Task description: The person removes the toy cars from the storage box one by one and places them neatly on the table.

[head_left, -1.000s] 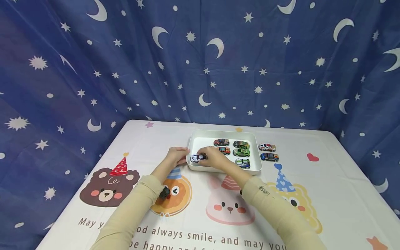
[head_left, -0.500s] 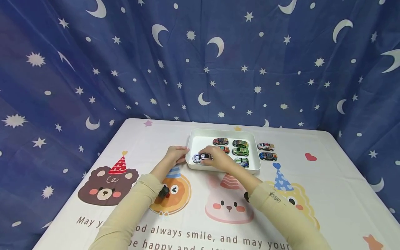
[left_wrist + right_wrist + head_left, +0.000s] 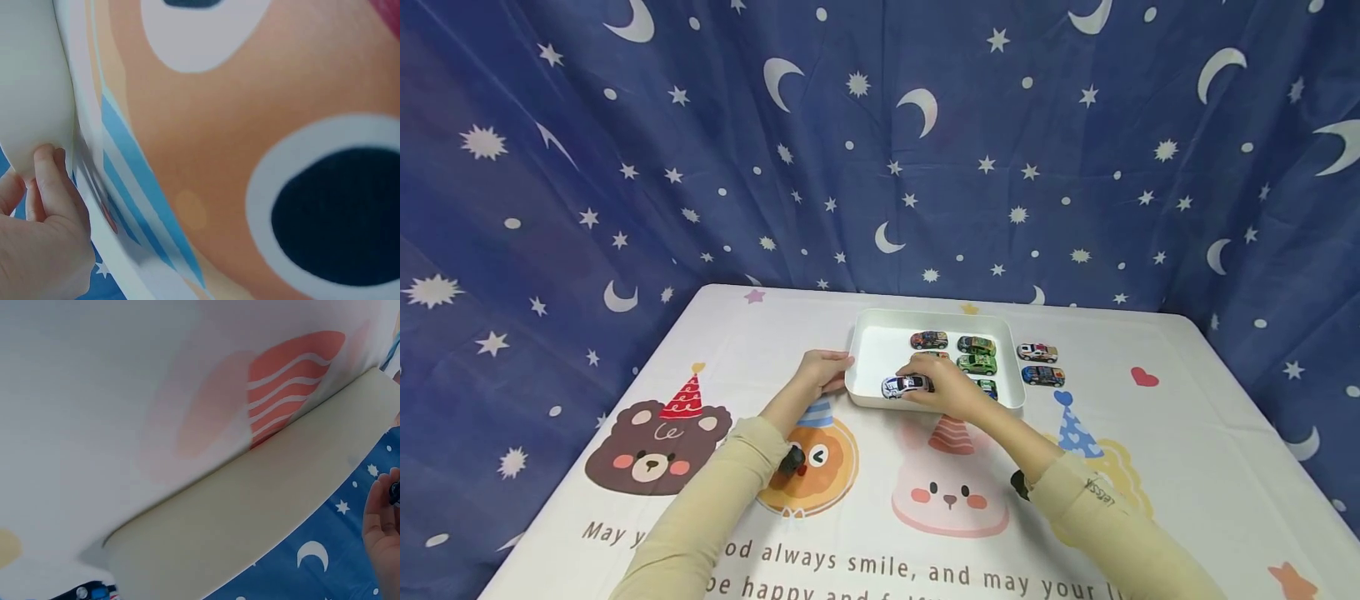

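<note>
My right hand (image 3: 946, 387) pinches a white toy car (image 3: 900, 386) with dark markings, over the front part of a white tray (image 3: 872, 337). My left hand (image 3: 822, 372) grips the tray's left end; in the left wrist view, its fingers and thumb pinch the tray wall (image 3: 37, 81). Inside the tray, a dark red toy car (image 3: 928, 340), a dark green one (image 3: 977, 344) and a bright green one (image 3: 977, 364) stand to the right. My right hand partly hides an orange-red car (image 3: 932, 355) and a blue-green one (image 3: 987, 388).
Outside the tray's right end, a white toy car with red markings (image 3: 1037, 352) and a blue one (image 3: 1043, 375) stand on the tablecloth (image 3: 1225, 467). A blue curtain (image 3: 962, 208) with moons and stars hangs behind the table.
My right hand has moved right along the tray's front side with the white toy car. My left hand has stayed at the tray's left end.
</note>
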`<control>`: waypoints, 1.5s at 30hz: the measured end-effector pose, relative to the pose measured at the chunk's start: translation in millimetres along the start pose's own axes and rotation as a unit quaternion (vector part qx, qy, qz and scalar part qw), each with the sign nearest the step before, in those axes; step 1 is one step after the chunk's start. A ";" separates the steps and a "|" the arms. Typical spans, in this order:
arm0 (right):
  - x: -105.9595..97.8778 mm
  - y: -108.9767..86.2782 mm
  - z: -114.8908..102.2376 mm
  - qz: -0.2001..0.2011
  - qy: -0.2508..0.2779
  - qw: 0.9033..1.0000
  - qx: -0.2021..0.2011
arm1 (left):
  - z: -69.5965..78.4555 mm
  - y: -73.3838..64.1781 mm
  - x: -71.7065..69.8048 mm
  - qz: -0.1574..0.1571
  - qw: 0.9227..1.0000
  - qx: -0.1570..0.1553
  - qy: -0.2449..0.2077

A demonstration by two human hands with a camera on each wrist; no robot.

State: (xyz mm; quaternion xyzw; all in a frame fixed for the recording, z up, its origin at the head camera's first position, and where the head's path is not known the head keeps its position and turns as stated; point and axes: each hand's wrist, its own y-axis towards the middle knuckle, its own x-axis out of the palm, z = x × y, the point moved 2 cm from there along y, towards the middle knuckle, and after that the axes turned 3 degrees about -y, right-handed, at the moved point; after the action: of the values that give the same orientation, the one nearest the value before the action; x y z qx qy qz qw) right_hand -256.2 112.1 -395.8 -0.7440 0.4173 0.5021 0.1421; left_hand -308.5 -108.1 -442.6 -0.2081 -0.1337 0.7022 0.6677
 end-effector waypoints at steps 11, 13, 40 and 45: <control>-13.0 -31.5 4.2 -0.003 -0.019 1.000 -0.011 | -1.6 -1.4 0.7 -0.002 1.000 0.003 0.007; -15.3 -36.4 5.1 -0.003 -0.023 1.000 -0.008 | -1.2 -1.3 0.5 -0.002 1.000 0.005 0.008; -52.9 -107.9 54.2 0.040 -0.061 0.997 0.038 | -2.8 2.0 1.2 -0.008 1.000 0.015 -0.003; -60.2 -120.7 68.1 0.047 -0.059 0.995 0.059 | -2.2 2.2 0.6 -0.005 1.000 0.008 0.003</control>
State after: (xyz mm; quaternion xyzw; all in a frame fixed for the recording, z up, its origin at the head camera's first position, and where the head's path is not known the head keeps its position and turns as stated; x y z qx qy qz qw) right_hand -215.6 257.6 -399.8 -0.6827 0.4717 0.5261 0.1860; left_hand -309.3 -107.8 -445.6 -0.2044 -0.1275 0.6993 0.6730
